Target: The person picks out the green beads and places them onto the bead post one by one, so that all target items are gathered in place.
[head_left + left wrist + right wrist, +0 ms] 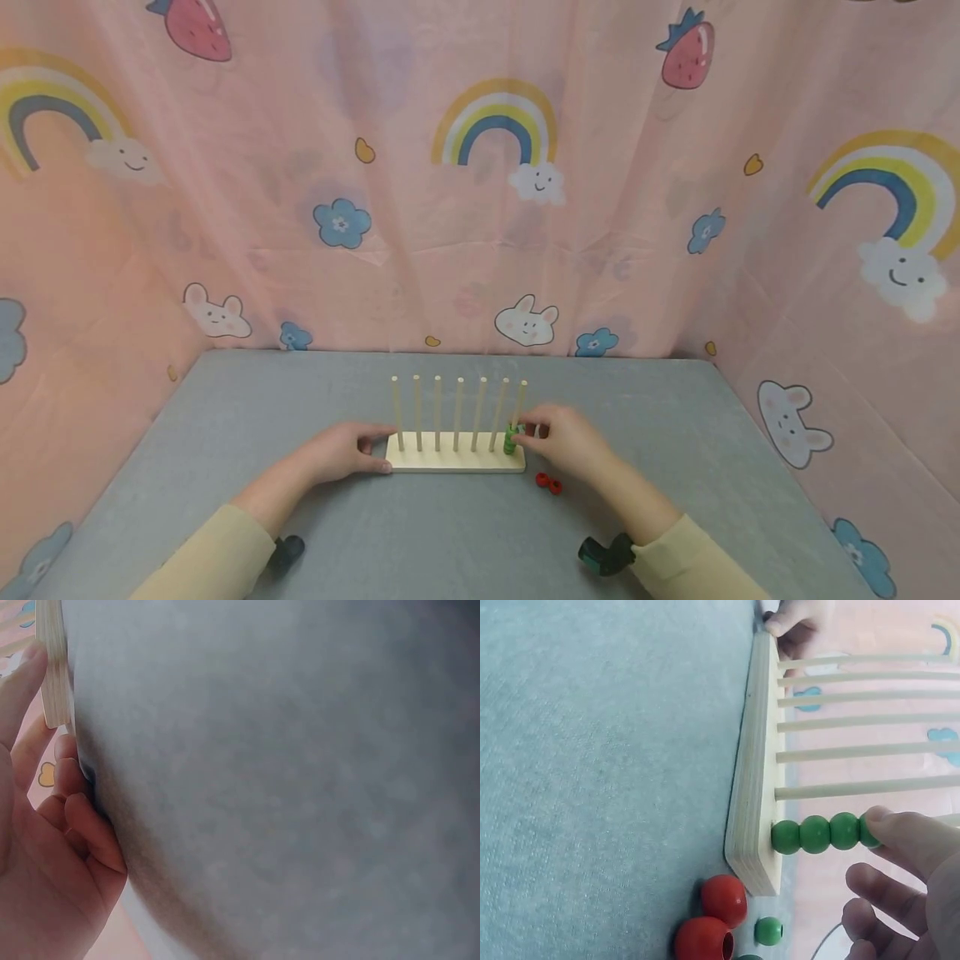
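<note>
A pale wooden base (455, 465) with a row of several upright pegs stands on the table. My left hand (341, 452) grips its left end, thumb at the front corner and fingers behind; the left wrist view shows the base's edge (52, 667) between thumb and fingers. Several green beads (815, 834) are stacked on the rightmost peg, the lowest down against the base. With thumb and finger, my right hand (566, 437) pinches the top green bead (868, 831) on that peg. The other right-hand fingers are loosely bent. The remaining pegs (870, 752) carry no beads.
Two red beads (724, 901) lie on the grey table (420, 533) by the base's front right corner. A loose green bead (769, 931) is near them, with part of another at the frame's lower edge. A pink patterned curtain (420, 283) hangs behind and at both sides.
</note>
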`<state>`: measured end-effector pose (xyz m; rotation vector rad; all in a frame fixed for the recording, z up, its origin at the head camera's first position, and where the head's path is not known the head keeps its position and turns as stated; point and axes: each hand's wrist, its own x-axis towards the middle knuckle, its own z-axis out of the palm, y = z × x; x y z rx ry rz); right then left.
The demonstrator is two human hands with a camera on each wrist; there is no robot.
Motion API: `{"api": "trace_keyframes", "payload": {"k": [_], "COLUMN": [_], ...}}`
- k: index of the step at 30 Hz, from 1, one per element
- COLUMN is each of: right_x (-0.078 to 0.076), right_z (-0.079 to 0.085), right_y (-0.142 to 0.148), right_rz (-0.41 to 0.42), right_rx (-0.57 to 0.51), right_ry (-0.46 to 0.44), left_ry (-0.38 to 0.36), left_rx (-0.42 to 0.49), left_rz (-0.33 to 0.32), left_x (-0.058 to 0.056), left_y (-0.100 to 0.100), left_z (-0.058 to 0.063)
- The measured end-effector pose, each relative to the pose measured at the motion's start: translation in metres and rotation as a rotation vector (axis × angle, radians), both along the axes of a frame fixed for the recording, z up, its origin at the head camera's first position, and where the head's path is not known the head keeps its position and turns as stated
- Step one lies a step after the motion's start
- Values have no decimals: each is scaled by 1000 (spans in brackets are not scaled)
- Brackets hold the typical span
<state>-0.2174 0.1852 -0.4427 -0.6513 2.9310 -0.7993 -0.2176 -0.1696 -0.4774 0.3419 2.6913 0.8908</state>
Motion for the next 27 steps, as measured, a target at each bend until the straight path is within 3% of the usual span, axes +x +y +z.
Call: {"api": "trace_keyframes", "payload": {"k": [13, 27], "right_x": [-2, -2], "right_z": [1, 10], "right_y": [6, 40], "right_rz": [-15, -84], "right_rx": [-90, -40], "right_ry": [-53, -80], "left_ry": [-1, 4], "left_rx": [-11, -9], "left_rz": [-1, 4], "left_x": [0, 2], "left_y": [0, 2], "left_z": [0, 3]}}
